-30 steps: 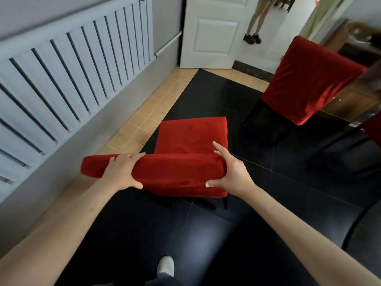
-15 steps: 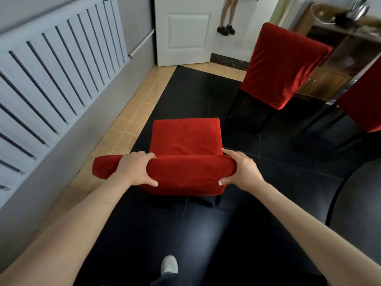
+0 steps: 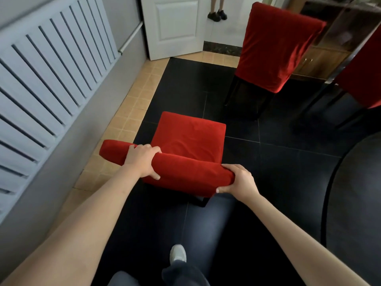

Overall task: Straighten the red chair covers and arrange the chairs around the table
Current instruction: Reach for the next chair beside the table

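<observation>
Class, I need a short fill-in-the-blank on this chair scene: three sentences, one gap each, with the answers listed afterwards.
1. Both hands, left hand and right hand, grip the top of the near chair's ____.
2. The chair covers are coloured ____.
3. The radiator lies to the person's ____.

Missing words: backrest; red; left

Both bare arms outstretched, left hand (image 3: pixel 142 159) and right hand (image 3: pixel 239 180) with fingers curled, thumbs underneath.
</observation>
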Available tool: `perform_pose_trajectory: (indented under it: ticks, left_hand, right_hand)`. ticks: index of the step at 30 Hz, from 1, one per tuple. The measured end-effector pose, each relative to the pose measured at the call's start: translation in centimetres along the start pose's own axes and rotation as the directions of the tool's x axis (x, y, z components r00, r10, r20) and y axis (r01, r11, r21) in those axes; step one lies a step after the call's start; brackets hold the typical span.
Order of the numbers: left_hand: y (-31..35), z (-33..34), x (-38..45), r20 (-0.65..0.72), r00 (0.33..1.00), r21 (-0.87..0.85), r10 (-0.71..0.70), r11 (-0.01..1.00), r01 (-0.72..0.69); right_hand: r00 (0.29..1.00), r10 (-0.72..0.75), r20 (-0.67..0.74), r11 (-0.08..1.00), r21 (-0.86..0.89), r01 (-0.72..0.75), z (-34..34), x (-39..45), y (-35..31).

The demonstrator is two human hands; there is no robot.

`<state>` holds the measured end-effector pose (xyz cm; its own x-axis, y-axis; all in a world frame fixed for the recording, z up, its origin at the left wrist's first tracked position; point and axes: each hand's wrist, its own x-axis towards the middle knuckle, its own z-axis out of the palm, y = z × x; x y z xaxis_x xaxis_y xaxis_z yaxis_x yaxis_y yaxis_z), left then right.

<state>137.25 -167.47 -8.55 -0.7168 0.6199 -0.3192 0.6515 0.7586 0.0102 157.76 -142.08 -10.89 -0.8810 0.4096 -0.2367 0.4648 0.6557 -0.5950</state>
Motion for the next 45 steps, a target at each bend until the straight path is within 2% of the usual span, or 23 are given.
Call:
perform_pose_trajectory:
  ticks: [4,8,12,17,22,30,36,45]
  left_hand:
    - [0.2,0.3,0.2,-0.001,1.000,-0.006,-0.010,1.000,0.010]
    - [0.1,0.7,0.4,-0.023,1.000,0.000,-0.017,1.000,0.017]
    - [-0.1,1.1,0.7,0.023,0.999,-0.008,-0.035,0.999,0.035]
    - [-0.5,1.4,1.2,0.089,0.996,-0.005,-0.019,1.000,0.019]
    - [-1.0,1.2,1.8,0.125,0.992,-0.026,0.017,1.000,-0.014]
    - [-2.3,1.0,2.0,0.052,0.990,-0.064,0.130,0.990,-0.127]
    - [-3.5,1.8,1.5,-0.081,0.968,-0.066,0.236,0.968,-0.241]
    - [-5.0,2.1,1.2,-0.109,0.934,-0.024,0.339,0.939,-0.344]
  right_hand:
    - [1.000,0.005,0.026,0.999,-0.036,-0.004,-0.1,0.1,0.1]
    - [0.997,0.048,0.066,0.984,-0.177,-0.036,-0.1,0.6,-0.3]
    - [0.991,0.067,0.118,0.950,-0.310,-0.028,-0.3,1.2,-1.1]
    - [0.965,0.115,0.234,0.934,-0.355,-0.025,-1.2,2.2,-1.8]
    - [0.949,0.100,0.299,0.904,-0.427,0.039,0.0,3.1,-4.6]
    - [0.972,0.181,0.150,0.863,-0.498,-0.083,1.9,2.5,-6.1]
    - [0.953,0.293,0.073,0.843,-0.491,-0.221,3.2,1.2,-7.5]
    - [0.927,0.374,-0.015,0.826,-0.449,-0.340,6.3,-2.7,-9.0]
